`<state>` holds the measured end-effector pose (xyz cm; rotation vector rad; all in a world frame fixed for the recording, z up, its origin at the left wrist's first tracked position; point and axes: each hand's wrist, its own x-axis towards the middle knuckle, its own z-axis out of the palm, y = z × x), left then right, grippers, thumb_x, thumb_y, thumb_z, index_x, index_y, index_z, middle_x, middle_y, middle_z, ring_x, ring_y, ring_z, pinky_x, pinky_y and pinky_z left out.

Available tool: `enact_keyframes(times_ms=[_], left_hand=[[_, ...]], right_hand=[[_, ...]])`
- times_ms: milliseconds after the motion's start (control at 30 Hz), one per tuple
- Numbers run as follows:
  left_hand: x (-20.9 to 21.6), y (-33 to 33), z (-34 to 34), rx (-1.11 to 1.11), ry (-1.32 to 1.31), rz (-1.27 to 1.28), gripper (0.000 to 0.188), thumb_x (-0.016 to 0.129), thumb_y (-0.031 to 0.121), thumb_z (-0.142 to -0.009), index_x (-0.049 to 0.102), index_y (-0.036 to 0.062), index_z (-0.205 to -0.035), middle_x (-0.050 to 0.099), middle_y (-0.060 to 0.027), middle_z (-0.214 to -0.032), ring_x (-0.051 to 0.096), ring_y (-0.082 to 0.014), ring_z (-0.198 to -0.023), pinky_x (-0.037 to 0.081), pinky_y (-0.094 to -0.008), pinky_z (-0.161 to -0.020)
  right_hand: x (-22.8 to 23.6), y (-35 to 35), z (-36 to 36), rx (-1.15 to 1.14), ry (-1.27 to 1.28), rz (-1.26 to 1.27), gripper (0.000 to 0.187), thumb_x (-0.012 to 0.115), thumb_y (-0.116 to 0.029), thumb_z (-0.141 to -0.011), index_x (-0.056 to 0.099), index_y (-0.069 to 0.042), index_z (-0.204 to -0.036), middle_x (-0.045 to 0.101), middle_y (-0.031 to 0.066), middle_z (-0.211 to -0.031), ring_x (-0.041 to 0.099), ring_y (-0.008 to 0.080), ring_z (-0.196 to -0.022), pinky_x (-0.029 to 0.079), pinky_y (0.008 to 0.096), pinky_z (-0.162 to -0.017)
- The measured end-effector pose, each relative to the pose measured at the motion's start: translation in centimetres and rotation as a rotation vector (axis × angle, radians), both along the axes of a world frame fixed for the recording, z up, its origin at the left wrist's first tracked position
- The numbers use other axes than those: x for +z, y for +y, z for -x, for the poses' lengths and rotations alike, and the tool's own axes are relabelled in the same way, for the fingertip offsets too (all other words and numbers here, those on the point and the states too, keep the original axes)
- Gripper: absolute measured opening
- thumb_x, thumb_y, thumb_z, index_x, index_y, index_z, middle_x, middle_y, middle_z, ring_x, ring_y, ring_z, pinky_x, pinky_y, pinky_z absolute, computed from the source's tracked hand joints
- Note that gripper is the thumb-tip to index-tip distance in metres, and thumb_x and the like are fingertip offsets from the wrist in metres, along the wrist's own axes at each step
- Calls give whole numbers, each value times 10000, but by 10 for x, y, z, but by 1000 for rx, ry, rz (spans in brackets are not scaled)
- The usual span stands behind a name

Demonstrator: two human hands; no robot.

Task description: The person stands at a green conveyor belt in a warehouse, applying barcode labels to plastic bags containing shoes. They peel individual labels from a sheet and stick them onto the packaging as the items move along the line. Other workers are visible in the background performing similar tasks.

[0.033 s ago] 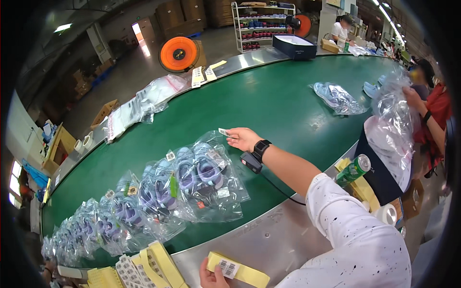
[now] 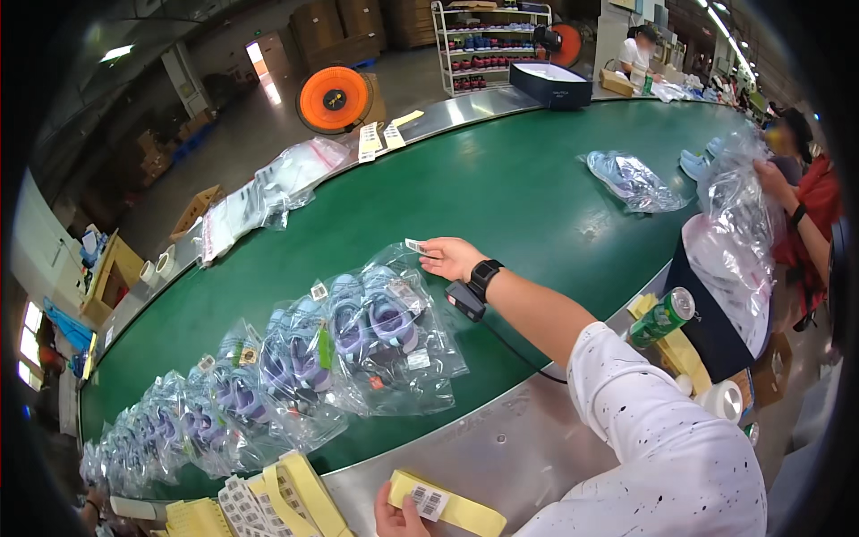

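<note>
Between the thumb and fingers of my right hand [image 2: 450, 258] is a small white barcode label [image 2: 415, 245], just above the far edge of a clear bag. That bag holds a pair of light blue and purple shoes [image 2: 371, 313] lying on the green belt. At the lower edge, my left hand [image 2: 398, 515] grips a yellow label strip [image 2: 465, 512] that carries white barcode stickers [image 2: 429, 502]. To the left, several more bagged pairs of shoes [image 2: 233, 394] lie in an overlapping row.
A bagged pair of shoes [image 2: 631, 179] lies far right on the green belt [image 2: 483, 197]. Beside my right arm stand a green can [image 2: 662, 318] and white rolls [image 2: 720, 401]. A co-worker's hand [image 2: 777, 183] holds a clear bag. Label sheets [image 2: 259, 503] lie lower left; an orange fan [image 2: 334, 98] stands beyond.
</note>
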<state>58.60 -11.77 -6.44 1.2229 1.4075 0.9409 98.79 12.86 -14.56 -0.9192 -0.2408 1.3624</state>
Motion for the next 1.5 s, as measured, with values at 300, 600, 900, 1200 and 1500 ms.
enact_keyframes(times_ms=[300, 600, 900, 1200, 1500], left_hand=[[-15, -4, -5, 46, -26, 82, 330, 575, 42, -880, 529, -9, -1202, 524, -17, -788, 502, -101, -698, 419, -234, -618], [-21, -3, -4, 9, 56, 88, 329, 557, 42, -886, 511, -19, -1206, 616, -103, -947, 581, -146, -814, 469, -262, -707], [-20, -4, -15, -15, -34, 59, 361, 553, 50, -892, 468, -36, -1232, 620, -158, -1009, 598, -206, -863, 485, -300, -773], [-24, 2, -11, -7, 158, 25, 357, 610, 69, -865, 542, 26, -1214, 444, 26, -685, 403, -66, -594, 347, -224, -534], [-45, -1, -3, 17, -190, -73, 493, 510, -88, -843, 353, -63, -1309, 561, -149, -1131, 577, -174, -995, 465, -266, -848]], right_hand=[[1, 33, 36, -191, -197, 23, 139, 648, -1, -779, 529, -21, -848, 604, 98, -763, 600, 196, -642, 519, 324, -569], [14, 0, 16, -398, -644, 34, 467, 609, 77, -739, 485, 53, -1188, 614, 113, -675, 593, 147, -530, 474, 276, -442], [25, -112, -231, -393, -1931, 1017, 210, 557, -167, -753, 693, -69, -880, 650, 178, -975, 614, 335, -948, 491, 402, -819], [25, -219, -259, -151, -1943, 1831, 384, 384, -268, -922, 579, -118, -1217, 438, 157, -1347, 314, 346, -1287, 250, 523, -1007], [26, -120, -157, -169, -2290, 736, 177, 529, -94, -748, 677, -9, -797, 622, 195, -955, 608, 362, -904, 497, 432, -780]])
